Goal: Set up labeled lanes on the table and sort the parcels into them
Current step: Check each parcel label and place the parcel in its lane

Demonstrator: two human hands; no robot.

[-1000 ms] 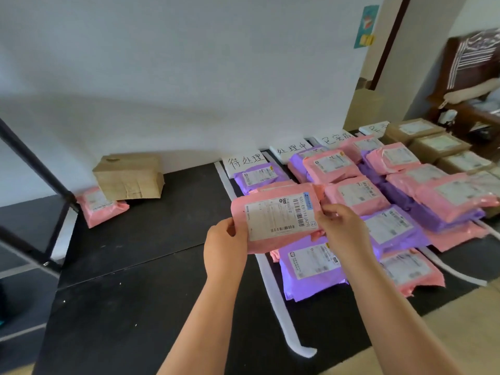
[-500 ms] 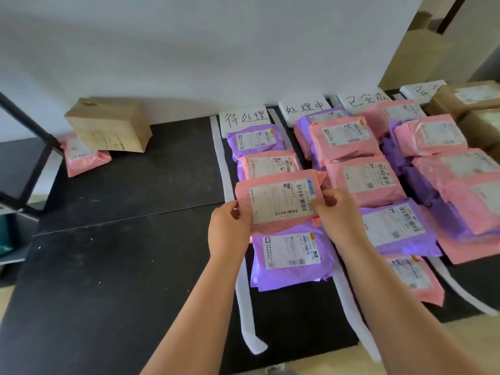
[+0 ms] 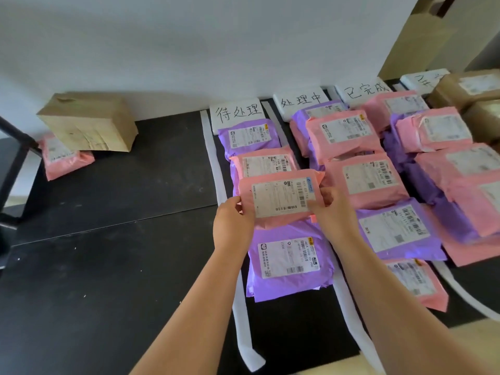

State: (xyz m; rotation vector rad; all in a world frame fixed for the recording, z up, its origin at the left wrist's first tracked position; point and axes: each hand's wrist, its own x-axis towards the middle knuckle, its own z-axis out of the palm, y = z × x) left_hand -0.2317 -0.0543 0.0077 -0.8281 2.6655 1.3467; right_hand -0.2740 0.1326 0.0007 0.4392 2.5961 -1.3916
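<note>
Parcel: the pink parcel is held over the first lane, above the purple parcel.
Fingers: its side edges are pinched by the left hand and the right hand.
Advice: to be laid flat, label upward, between the white strips.

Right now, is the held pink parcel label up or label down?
Label up: the pink parcel, gripped by left hand and right hand, shows its barcode label.
</note>
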